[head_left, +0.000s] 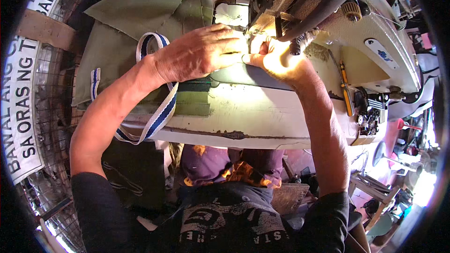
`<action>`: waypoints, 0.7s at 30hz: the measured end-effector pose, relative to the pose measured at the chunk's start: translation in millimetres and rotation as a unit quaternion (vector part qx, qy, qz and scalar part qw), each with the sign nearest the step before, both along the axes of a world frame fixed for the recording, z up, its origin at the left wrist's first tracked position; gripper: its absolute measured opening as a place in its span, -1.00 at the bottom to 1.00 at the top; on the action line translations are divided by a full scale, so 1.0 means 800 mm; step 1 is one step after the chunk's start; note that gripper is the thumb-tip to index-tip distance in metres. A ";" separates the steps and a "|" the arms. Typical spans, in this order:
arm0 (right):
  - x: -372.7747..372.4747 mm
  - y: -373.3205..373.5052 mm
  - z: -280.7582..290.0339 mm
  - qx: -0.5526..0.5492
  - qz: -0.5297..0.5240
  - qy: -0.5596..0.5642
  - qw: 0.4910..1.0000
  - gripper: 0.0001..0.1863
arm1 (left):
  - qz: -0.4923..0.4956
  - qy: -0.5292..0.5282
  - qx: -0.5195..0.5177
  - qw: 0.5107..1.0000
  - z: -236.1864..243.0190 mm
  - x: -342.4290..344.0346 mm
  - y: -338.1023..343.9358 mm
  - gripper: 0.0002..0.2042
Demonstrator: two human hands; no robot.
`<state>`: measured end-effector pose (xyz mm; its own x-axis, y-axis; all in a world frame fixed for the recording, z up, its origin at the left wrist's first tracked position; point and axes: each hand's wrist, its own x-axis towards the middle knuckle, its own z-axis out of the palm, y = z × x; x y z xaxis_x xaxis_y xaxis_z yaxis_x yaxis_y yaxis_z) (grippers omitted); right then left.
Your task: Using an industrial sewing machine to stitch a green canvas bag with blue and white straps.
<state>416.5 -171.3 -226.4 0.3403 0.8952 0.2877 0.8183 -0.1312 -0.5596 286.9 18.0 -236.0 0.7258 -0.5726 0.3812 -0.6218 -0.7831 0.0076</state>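
Observation:
My left hand (pixel 199 52) lies with its fingers stretched to the right, over work beside the needle area of a sewing machine (pixel 300 4). Green cloth (pixel 140 14) spreads beneath and behind that hand. A white webbing strap with a blue stripe (pixel 161 115) loops around the left wrist area and hangs over the table's front edge. On the other side of the needle, my right hand (pixel 283 61) has thumb and fingers pinched together. Strong lamp glare hides what they grip. Below the left hand, a dark zipper (pixel 194 85) runs along a green strip (pixel 192 100).
An orange-handled screwdriver (pixel 346 89) rests on the machine table (pixel 253 105) right of my forearm. Beyond it sits a bobbin winder-like mechanism (pixel 368 112). Wire mesh (pixel 49 98) with white signs (pixel 23 112) stands at left. Clutter and a fan (pixel 380 153) fill the right side.

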 end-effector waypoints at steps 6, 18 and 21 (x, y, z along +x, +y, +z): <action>0.024 0.002 -0.016 -0.120 0.016 0.185 0.975 -0.73 | -0.022 0.029 -0.044 0.998 0.002 0.001 0.000 -0.72; -0.035 -0.063 -0.026 0.037 0.020 -0.145 0.989 -0.73 | -0.014 0.032 -0.068 0.997 0.002 0.001 -0.001 -0.72; -0.037 -0.060 -0.025 0.014 0.048 -0.180 0.982 -0.63 | -0.004 0.040 -0.083 0.996 0.003 0.001 -0.003 -0.68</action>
